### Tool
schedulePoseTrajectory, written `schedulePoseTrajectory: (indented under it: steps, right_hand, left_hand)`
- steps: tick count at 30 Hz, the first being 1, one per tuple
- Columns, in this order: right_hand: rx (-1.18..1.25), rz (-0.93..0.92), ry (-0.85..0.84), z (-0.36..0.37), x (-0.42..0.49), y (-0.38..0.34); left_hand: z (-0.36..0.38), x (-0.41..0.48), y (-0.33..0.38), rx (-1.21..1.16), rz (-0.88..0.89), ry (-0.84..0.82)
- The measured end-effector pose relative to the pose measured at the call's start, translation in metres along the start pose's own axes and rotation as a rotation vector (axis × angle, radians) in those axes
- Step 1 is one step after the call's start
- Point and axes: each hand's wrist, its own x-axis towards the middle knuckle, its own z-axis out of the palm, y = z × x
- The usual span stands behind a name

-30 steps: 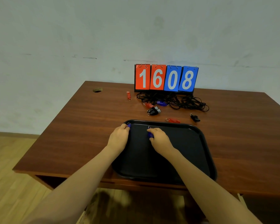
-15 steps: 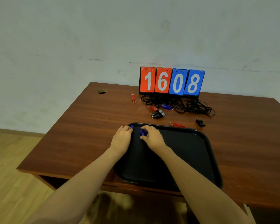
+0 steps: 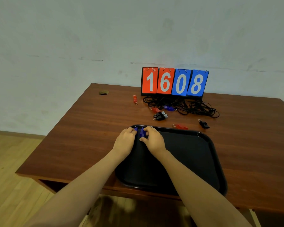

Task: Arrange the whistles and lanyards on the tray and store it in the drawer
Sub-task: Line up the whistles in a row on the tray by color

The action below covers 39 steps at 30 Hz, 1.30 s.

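Observation:
A black tray (image 3: 195, 154) lies on the brown desk in front of me. My left hand (image 3: 124, 141) holds a blue whistle (image 3: 135, 129) at the tray's far left corner. Right beside it, my right hand (image 3: 152, 140) grips a second blue whistle (image 3: 142, 133); the two whistles sit close together. Beyond the tray lie a tangle of black lanyards (image 3: 187, 106), red whistles (image 3: 180, 126) (image 3: 135, 98) (image 3: 155, 109), black whistles (image 3: 161, 115) (image 3: 204, 124) and another blue whistle (image 3: 169, 108).
A flip scoreboard (image 3: 175, 81) reading 1608 stands at the desk's back edge against the wall. A round cable hole (image 3: 103, 92) is at the far left of the desk (image 3: 88, 136). Wooden floor lies to the left.
My right hand slid its blue whistle leftward along the tray's far edge until it sits next to the one under my left hand. The view shifted slightly.

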Motion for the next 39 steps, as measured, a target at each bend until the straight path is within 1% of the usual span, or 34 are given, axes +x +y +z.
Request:
schedulePoseTrajectory:
  steps: [10, 17, 24, 28, 30, 32, 35, 37, 39]
  right_hand:
    - [-0.047, -0.017, 0.014, 0.002, -0.001, -0.004]
    - [-0.083, 0.005, 0.020, 0.006, -0.001, -0.009]
    - [-0.061, 0.034, -0.026, -0.001, -0.003, -0.004]
    - [-0.129, 0.017, -0.073, -0.013, -0.006, 0.007]
    - [-0.171, 0.015, -0.088, -0.024, -0.009, 0.016]
    - [-0.196, 0.018, -0.068, -0.038, -0.009, 0.026]
    - [-0.192, 0.044, 0.048, -0.064, -0.003, 0.041]
    - [-0.202, 0.052, 0.122, -0.080, 0.009, 0.051]
    - [-0.224, 0.047, 0.159, -0.095, 0.027, 0.058]
  left_hand:
    - [0.000, 0.000, 0.001, 0.088, 0.042, 0.036]
    - [-0.001, -0.003, 0.003, 0.086, 0.056, 0.049]
    - [-0.004, -0.010, -0.001, 0.153, 0.111, 0.115]
    - [-0.009, -0.009, 0.004, 0.231, 0.143, 0.152]
    - [-0.010, -0.004, 0.014, 0.188, 0.162, 0.130]
    - [-0.009, 0.004, 0.028, 0.145, 0.152, 0.091]
    - [-0.007, 0.025, 0.046, 0.132, 0.148, 0.079]
    - [-0.009, 0.045, 0.056, 0.121, 0.141, 0.043]
    - [-0.011, 0.069, 0.061, 0.105, 0.116, -0.009]
